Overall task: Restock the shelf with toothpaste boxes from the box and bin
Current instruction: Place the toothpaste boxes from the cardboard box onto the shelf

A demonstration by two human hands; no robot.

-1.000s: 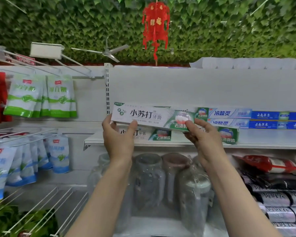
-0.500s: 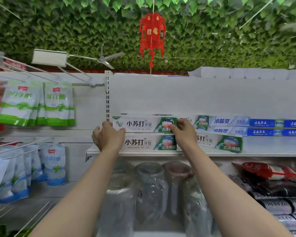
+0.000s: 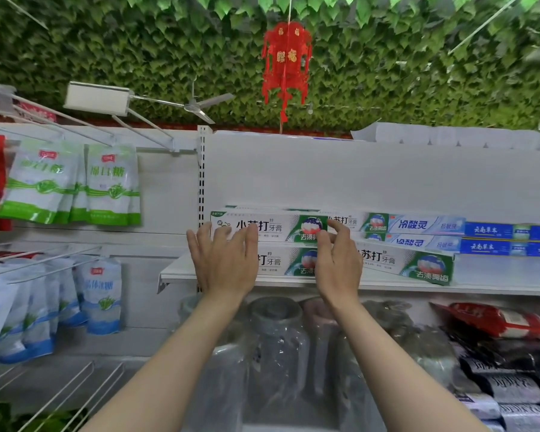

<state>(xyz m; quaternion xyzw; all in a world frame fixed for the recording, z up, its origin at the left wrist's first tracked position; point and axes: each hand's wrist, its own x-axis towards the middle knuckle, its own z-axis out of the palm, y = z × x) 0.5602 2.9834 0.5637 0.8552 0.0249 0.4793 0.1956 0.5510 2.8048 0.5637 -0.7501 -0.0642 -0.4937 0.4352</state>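
- While both hands hover at the front face of the top toothpaste box [image 3: 268,227], neither grip holds it — the left hand [image 3: 223,263] has straight, spread fingers touching or just off the box's left half, and the right hand [image 3: 335,260] has loosely curved fingers beside its green right end.
- That box lies flat on a second, matching box [image 3: 286,261] just behind the palms, both at the left end of the white shelf [image 3: 496,283].
- Further to the right of the right hand sit more stacked boxes, green-ended and then blue.
- Judging by this, the placing step looks finished — the box sits square on the stack.
- Next move, as I judge it: draw both hands clear without nudging the stack, then fetch another box from the supply, which is out of view.
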